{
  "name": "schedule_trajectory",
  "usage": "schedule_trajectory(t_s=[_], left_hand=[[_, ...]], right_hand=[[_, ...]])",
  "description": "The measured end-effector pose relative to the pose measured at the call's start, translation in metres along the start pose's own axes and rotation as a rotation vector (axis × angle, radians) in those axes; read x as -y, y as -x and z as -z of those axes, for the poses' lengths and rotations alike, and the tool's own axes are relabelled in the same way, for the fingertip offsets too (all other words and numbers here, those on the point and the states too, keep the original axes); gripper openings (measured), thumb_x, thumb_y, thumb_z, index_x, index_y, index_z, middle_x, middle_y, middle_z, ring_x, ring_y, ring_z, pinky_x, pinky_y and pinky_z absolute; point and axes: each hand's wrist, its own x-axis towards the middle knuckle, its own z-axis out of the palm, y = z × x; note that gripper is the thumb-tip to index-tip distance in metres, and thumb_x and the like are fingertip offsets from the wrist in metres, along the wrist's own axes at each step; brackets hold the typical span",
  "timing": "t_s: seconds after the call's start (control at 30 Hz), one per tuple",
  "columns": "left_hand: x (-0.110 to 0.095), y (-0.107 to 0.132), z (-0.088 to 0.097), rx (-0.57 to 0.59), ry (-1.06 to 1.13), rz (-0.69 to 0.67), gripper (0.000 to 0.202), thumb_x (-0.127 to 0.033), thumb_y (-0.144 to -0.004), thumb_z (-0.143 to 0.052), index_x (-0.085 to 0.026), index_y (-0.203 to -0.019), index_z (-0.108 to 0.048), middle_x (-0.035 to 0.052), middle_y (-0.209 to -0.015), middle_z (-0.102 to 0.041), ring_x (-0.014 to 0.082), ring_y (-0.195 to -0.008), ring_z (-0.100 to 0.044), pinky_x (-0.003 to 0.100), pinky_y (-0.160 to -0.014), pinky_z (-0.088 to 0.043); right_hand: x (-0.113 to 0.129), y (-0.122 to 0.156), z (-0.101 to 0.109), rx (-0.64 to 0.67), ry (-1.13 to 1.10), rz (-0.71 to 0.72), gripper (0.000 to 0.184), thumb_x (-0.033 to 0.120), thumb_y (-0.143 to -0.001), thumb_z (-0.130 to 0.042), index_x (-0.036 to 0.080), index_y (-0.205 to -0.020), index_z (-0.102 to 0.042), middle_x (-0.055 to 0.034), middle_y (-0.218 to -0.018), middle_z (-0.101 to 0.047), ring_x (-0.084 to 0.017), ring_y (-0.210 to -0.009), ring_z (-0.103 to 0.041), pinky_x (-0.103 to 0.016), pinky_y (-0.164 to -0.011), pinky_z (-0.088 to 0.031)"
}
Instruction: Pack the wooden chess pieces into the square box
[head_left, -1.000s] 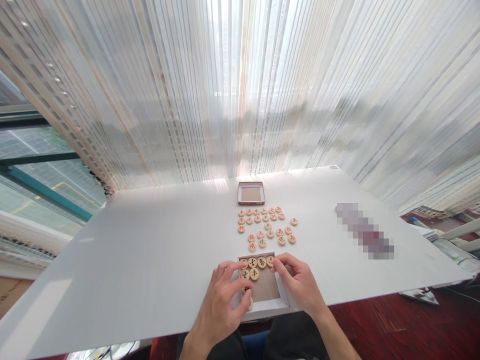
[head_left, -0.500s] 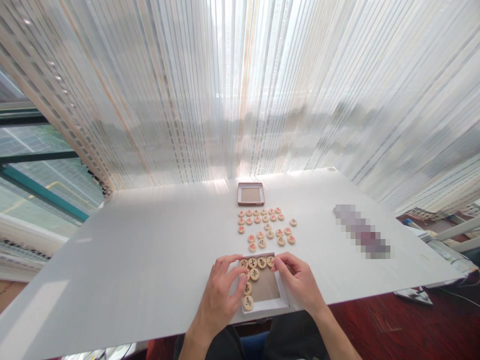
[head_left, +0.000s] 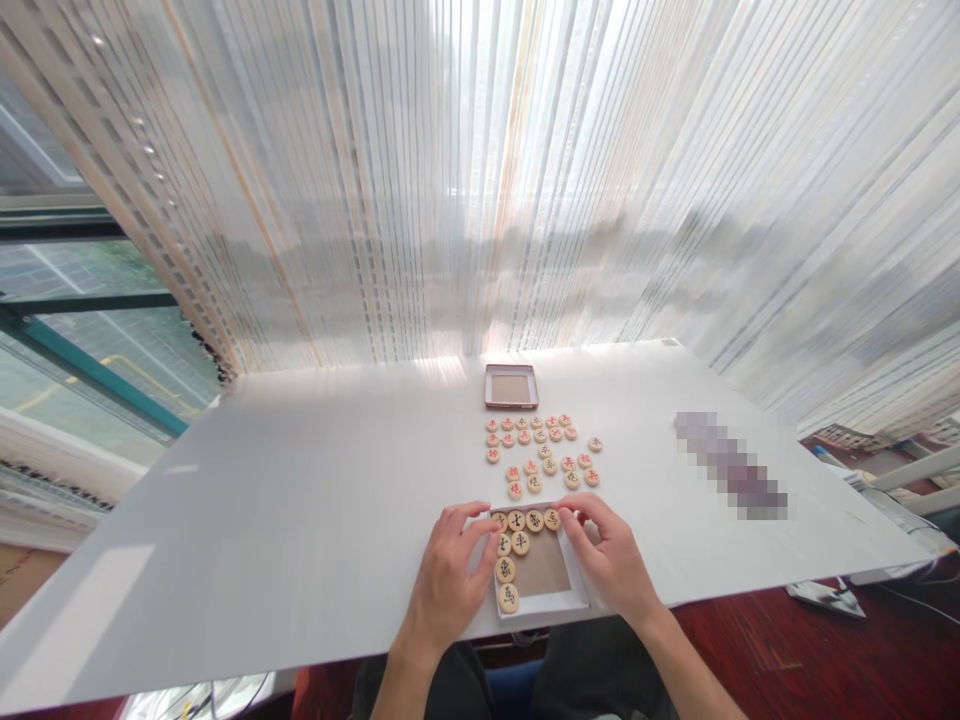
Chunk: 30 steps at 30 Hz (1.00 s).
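Observation:
A shallow open box lies near the table's front edge, between my hands. Round wooden xiangqi pieces with black characters line its far side and left side. One more piece sits just inside that corner. My left hand is at the box's left wall, fingers curved and apart, fingertips by the left column; it holds nothing. At the far right corner, the thumb and forefinger of my right hand close on the edge of a horse xiangqi piece, which lies at the row's end.
Beyond the box, several loose xiangqi pieces with red or black characters lie in rough rows on the white table. Behind them rests a second shallow tray. A blurred-out object lies to the right. A striped curtain hangs behind the table.
The view has shifted slightly, so the box and hands appear farther right. My left fingertips have drawn back a little from the left column. More of the horse piece shows beside my right fingers.

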Motion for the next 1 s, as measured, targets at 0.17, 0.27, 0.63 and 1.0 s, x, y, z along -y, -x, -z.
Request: schedule_trajectory(t_s=[0.17,0.27,0.63,1.0], left_hand=[[-0.002,-0.001,0.001,0.005,0.001,0.008,0.018,-0.021,-0.097,-0.052,-0.025,-0.107,-0.067,0.0085,-0.119,-0.062,0.0254,-0.114,-0.059,0.046,-0.098,-0.054],[-0.001,-0.001,0.000,0.010,0.002,0.005,0.018,-0.021,-0.097,-0.052,-0.024,-0.108,-0.067,0.0090,-0.118,-0.062,0.0257,-0.113,-0.059,0.047,-0.097,-0.053],[0.000,-0.001,-0.002,0.034,-0.048,0.032,0.024,-0.014,-0.094,-0.050,-0.025,-0.108,-0.065,0.0069,-0.119,-0.062,0.0248,-0.113,-0.059,0.046,-0.097,-0.052],[0.001,-0.002,-0.002,0.045,-0.058,0.036,0.028,-0.013,-0.093,-0.049,-0.025,-0.114,-0.063,0.0065,-0.121,-0.062,0.0248,-0.113,-0.060,0.046,-0.097,-0.052]], right_hand=[[-0.003,-0.003,0.006,0.004,0.205,0.252,0.026,0.034,-0.101,-0.048,0.026,-0.110,-0.071,-0.0105,-0.111,-0.071,-0.029,-0.109,-0.063,-0.046,-0.096,-0.052],[-0.002,-0.008,0.009,0.090,0.332,0.319,0.031,0.034,-0.102,-0.048,0.027,-0.125,-0.066,-0.0096,-0.123,-0.068,-0.029,-0.118,-0.059,-0.048,-0.101,-0.050],[-0.004,-0.030,-0.002,0.245,0.501,0.373,0.034,0.034,-0.104,-0.045,0.026,-0.132,-0.063,-0.0054,-0.133,-0.066,-0.029,-0.128,-0.051,-0.053,-0.109,-0.043],[-0.018,-0.017,0.014,0.197,0.511,0.344,0.035,0.027,-0.105,-0.041,0.026,-0.127,-0.067,-0.0050,-0.129,-0.069,-0.028,-0.124,-0.057,-0.049,-0.104,-0.047]])
